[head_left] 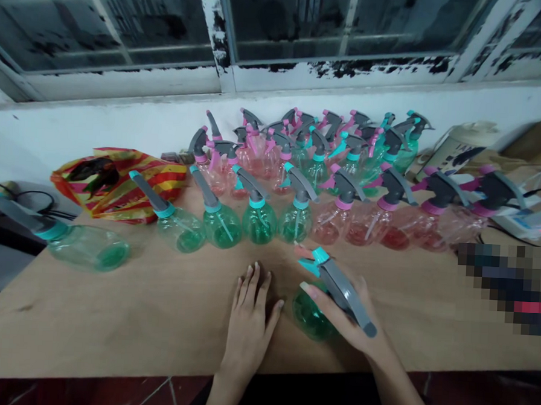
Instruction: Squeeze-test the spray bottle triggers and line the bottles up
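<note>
Bottle (pixel 309 313), roughly upright, sits grasped in my right hand (pixel 354 335); my left hand (pixel 249 322) rests spread, holding nothing, just left.

You hold a green spray bottle (pixel 312 318) in your right hand (pixel 356 335), your left hand (pixel 248 319) left of it, more bottles (pixel 259 222) behind it.
</note>
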A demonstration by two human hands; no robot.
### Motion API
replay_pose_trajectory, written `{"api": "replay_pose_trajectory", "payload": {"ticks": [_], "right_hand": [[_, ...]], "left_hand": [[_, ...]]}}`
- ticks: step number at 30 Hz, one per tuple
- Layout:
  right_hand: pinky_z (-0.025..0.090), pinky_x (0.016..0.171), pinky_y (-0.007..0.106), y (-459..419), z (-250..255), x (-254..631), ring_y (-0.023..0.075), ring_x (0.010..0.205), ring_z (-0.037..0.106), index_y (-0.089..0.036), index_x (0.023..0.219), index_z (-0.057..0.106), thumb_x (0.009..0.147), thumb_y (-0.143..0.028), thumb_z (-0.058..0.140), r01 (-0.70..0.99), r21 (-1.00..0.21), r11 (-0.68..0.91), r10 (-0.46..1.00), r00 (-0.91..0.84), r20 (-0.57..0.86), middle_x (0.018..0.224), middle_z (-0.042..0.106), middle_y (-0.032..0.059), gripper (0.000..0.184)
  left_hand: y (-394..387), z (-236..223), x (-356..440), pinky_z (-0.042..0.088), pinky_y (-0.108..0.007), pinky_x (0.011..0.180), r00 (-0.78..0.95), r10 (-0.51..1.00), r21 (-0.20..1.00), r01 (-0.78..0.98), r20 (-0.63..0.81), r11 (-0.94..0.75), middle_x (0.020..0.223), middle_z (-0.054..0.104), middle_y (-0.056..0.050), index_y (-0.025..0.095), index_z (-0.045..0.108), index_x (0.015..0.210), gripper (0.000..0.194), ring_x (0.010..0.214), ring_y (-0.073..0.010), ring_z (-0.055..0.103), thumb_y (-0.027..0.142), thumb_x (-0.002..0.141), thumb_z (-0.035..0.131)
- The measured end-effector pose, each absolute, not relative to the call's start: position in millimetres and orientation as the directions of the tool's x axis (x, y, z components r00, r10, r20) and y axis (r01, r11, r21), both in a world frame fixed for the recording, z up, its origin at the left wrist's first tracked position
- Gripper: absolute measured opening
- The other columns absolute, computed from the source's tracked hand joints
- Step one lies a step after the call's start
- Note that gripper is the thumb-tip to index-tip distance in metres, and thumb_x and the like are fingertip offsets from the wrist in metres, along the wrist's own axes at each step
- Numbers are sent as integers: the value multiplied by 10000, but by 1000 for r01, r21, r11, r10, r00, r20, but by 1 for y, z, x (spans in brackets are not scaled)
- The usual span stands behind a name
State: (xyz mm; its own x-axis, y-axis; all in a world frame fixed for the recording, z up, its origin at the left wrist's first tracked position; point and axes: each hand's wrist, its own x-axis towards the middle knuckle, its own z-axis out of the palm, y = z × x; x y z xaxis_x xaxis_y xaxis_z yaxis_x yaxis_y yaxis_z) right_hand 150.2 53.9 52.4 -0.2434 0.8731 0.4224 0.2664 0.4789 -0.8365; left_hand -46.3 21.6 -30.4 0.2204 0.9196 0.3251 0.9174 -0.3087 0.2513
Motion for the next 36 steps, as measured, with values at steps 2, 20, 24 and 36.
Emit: {"api": "replay_pose_trajectory", "payload": {"ticks": [2, 20, 24, 36], "right_hand": [[501, 1020, 424, 54, 55, 150, 262, 1202, 618, -284, 1296, 579, 888, -245, 609, 273, -830, 487, 869, -243, 430, 1261, 676, 75, 411], [591, 775, 353, 56, 50, 141, 241, 877, 730, -249, 871, 669, 894, -276, 601, 326, -809, 489, 871, -147, 468, 893, 752, 49, 76], [591, 763, 367, 58, 53, 141, 251, 864, 731, -251, 885, 672, 888, -288, 596, 324, -802, 501, 865, -166, 474, 885, 751, 61, 85], [523, 980, 403, 57, 54, 144, 269, 1159, 640, -295, 1257, 586, 875, -270, 633, 258, -848, 462, 883, -221, 414, 1196, 693, 57, 386]], "left_hand": [[21, -31, -46, 322, -547, 1136, 218, 918, 263, 913, 332, -312, 1556, 340, -181, 154, 331, 1471, 528, 1441, -298, 304, 328, 989, 459], [21, -33, -47, 314, -555, 1138, 216, 925, 278, 911, 312, -306, 1552, 341, -194, 142, 323, 1473, 532, 1450, -302, 277, 331, 992, 454], [21, -32, -46, 306, -558, 1140, 208, 927, 289, 908, 313, -302, 1552, 349, -179, 173, 295, 1490, 547, 1449, -301, 279, 334, 992, 455], [21, -32, -46, 310, -553, 1140, 219, 925, 272, 912, 309, -307, 1538, 369, -193, 135, 350, 1452, 507, 1447, -305, 287, 347, 1000, 433]]}}
